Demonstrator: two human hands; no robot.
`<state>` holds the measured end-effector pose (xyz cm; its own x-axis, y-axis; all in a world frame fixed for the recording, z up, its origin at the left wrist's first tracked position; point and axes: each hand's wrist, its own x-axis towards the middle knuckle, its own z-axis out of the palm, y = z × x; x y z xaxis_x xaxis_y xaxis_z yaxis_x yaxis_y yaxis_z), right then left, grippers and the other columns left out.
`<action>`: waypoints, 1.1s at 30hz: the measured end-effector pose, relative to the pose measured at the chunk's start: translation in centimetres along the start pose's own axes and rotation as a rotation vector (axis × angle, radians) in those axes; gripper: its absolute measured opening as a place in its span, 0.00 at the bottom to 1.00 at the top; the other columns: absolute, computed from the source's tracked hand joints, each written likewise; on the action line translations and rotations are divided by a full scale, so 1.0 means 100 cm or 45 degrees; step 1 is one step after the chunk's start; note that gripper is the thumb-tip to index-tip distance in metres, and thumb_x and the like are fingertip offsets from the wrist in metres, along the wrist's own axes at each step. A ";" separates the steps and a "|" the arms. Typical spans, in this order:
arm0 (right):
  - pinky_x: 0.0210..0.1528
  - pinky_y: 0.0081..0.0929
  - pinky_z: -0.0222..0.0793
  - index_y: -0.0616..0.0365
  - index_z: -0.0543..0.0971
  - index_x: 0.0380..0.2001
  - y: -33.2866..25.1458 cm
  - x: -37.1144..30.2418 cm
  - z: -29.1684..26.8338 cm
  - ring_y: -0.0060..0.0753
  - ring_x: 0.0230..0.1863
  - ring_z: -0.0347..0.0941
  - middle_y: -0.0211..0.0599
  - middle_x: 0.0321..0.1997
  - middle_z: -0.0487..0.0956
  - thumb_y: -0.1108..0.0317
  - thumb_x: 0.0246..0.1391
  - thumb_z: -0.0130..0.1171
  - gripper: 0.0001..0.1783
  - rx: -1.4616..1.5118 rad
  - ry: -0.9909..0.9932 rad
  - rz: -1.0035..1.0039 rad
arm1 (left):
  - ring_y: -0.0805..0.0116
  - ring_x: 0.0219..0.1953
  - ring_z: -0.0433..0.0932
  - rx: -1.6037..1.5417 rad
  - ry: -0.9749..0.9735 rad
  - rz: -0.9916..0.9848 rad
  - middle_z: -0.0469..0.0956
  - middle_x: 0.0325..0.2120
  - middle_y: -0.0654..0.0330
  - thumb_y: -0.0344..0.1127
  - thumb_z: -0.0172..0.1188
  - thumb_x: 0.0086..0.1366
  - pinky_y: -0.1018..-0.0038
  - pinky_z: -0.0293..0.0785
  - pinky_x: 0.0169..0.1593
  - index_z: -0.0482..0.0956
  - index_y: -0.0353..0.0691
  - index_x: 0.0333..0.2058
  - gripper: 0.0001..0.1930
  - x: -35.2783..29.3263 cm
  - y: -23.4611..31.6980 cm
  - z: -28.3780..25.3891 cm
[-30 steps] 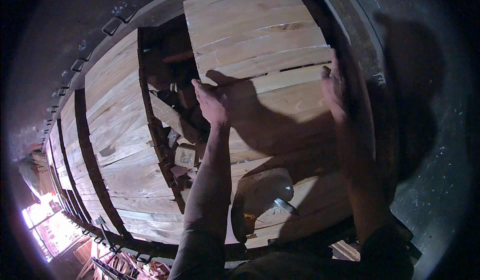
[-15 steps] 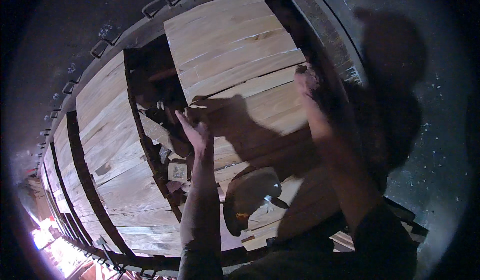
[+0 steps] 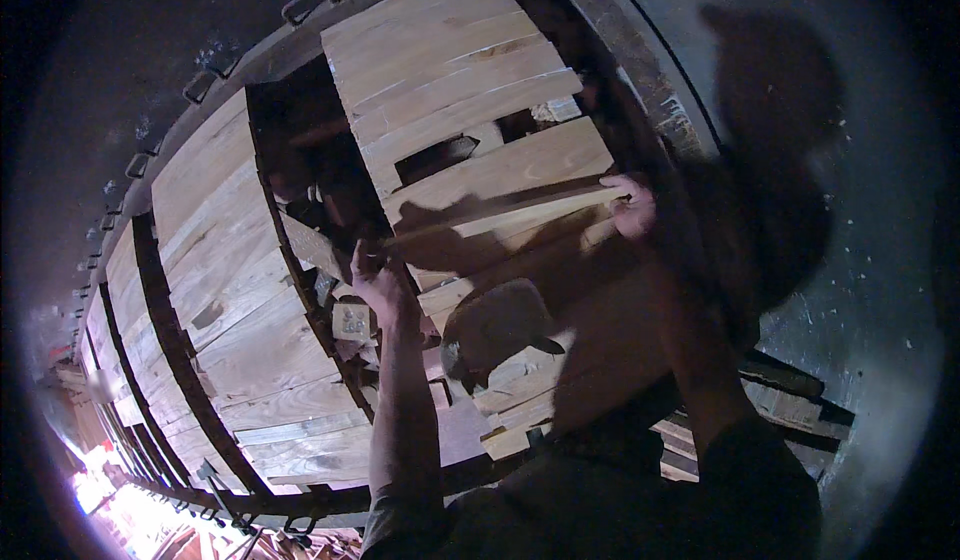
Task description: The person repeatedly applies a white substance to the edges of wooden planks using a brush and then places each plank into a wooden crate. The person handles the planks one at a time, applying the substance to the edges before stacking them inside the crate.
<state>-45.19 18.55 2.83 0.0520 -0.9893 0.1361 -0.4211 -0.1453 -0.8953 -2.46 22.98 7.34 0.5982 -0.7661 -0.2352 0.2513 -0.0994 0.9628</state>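
Observation:
A thin wooden board (image 3: 510,218) is raised off a layer of similar planks and tilted on its edge, stretched between my hands. My left hand (image 3: 385,285) is closed on its left end, thumb up. Around the right end, the fingers of my right hand (image 3: 632,208) are wrapped. Just beyond the board lies a loose, wider plank (image 3: 530,165). A dark gap (image 3: 435,160) shows between it and the planks (image 3: 440,50) at the far side. My shadow covers much of the nearer planks.
Left of a dark slot, more plank stacks (image 3: 250,320) stand in rows. Wood offcuts and a small square block (image 3: 351,322) sit in that slot. A metal rim with handle loops (image 3: 303,7) borders the far side. Grey floor (image 3: 840,380) lies to the right.
Both hands have lifted the board and drawn it toward me. A gap has appeared in the plank layer beyond it. My right hand has moved nearer to me.

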 end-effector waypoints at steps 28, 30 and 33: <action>0.40 0.44 0.71 0.57 0.75 0.43 -0.288 -0.158 0.059 0.55 0.40 0.75 0.51 0.36 0.78 0.74 0.52 0.47 0.14 -0.644 -0.509 -0.185 | 0.51 0.44 0.73 1.865 -0.053 0.262 0.79 0.36 0.50 0.44 0.49 0.61 0.56 0.56 0.56 0.77 0.40 0.42 0.18 -0.357 -0.035 -0.272; 0.42 0.46 0.69 0.59 0.74 0.42 -0.309 -0.154 0.052 0.57 0.42 0.74 0.52 0.37 0.78 0.73 0.54 0.45 0.13 -0.707 -0.499 -0.149 | 0.53 0.45 0.73 1.895 -0.037 0.067 0.79 0.38 0.53 0.45 0.51 0.60 0.57 0.56 0.58 0.77 0.43 0.44 0.18 -0.351 -0.031 -0.252; 0.44 0.47 0.67 0.61 0.72 0.41 -0.311 -0.153 0.057 0.57 0.44 0.73 0.53 0.38 0.78 0.72 0.55 0.44 0.12 -0.650 -0.506 -0.156 | 0.53 0.45 0.73 1.832 0.089 0.067 0.80 0.39 0.56 0.44 0.52 0.59 0.58 0.55 0.59 0.78 0.45 0.45 0.17 -0.352 -0.048 -0.257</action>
<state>-27.69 38.18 26.18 0.4164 -0.9087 -0.0305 -0.7624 -0.3307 -0.5562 -5.13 66.78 7.59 0.6282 -0.7612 -0.1610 -0.7180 -0.6469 0.2570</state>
